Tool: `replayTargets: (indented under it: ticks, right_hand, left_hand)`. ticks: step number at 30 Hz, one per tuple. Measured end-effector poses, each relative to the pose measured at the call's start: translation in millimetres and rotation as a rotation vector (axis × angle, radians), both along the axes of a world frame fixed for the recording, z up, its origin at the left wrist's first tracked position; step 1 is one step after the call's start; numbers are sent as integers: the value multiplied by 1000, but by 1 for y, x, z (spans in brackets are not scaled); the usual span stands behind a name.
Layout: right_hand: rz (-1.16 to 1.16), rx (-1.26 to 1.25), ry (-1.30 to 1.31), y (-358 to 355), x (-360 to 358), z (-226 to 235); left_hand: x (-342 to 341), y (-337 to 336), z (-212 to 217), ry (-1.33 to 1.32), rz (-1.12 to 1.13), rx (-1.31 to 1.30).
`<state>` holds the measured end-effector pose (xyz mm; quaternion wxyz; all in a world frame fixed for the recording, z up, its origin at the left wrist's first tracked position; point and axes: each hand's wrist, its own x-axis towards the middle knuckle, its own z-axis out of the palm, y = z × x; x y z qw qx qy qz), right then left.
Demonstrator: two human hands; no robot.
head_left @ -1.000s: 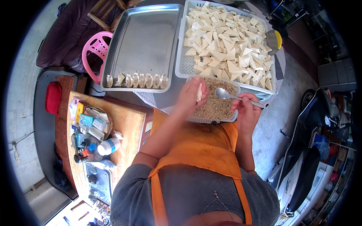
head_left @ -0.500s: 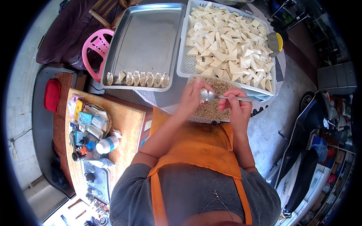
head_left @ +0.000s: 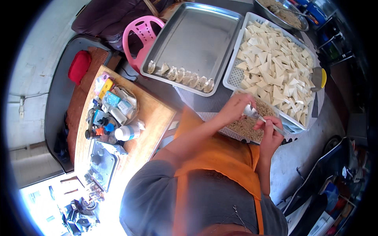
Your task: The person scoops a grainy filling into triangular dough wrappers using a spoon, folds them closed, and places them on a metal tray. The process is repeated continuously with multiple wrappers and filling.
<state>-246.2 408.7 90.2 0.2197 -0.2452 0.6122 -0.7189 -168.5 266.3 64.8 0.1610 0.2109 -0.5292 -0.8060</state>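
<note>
My right hand point(head_left: 270, 131) is closed round the handle of a metal spoon point(head_left: 280, 131). The spoon's bowl end reaches up to the fingers of my left hand point(head_left: 239, 106). Those fingers are curled together; a pale, shiny patch shows beside them, but what they pinch is mostly hidden. Both hands are over a shallow container of brown, crumbly filling point(head_left: 245, 128). Just beyond lies a white perforated tray point(head_left: 233, 80) heaped with pale tofu triangles point(head_left: 275, 63). On the metal tray point(head_left: 193, 43) to its left, several filled pieces point(head_left: 186, 76) stand in a row along the near edge.
A metal bowl point(head_left: 289, 23) of brown mixture stands at the back right, and a yellow-edged tool point(head_left: 319, 78) lies against the white tray. Left of me is a wooden table point(head_left: 151, 114) with a basket, packets and a white jar point(head_left: 125, 133). A pink chair point(head_left: 139, 37) stands behind it.
The whole view has turned, so the trays sit farther right and tilted. My hands stay over the filling with the spoon between them; the spoon's handle now slopes down more to the right.
</note>
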Motion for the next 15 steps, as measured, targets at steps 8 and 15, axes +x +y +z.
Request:
replayTargets:
  ticks: [8,15]
  right_hand:
    - [-177,-25,-67,31,-32,-15]
    - [-184,-55,-106,55,-46,-27]
  left_hand:
    - [5,-26,6,81,109,110]
    - [51,-133,-20,-199,332,-265]
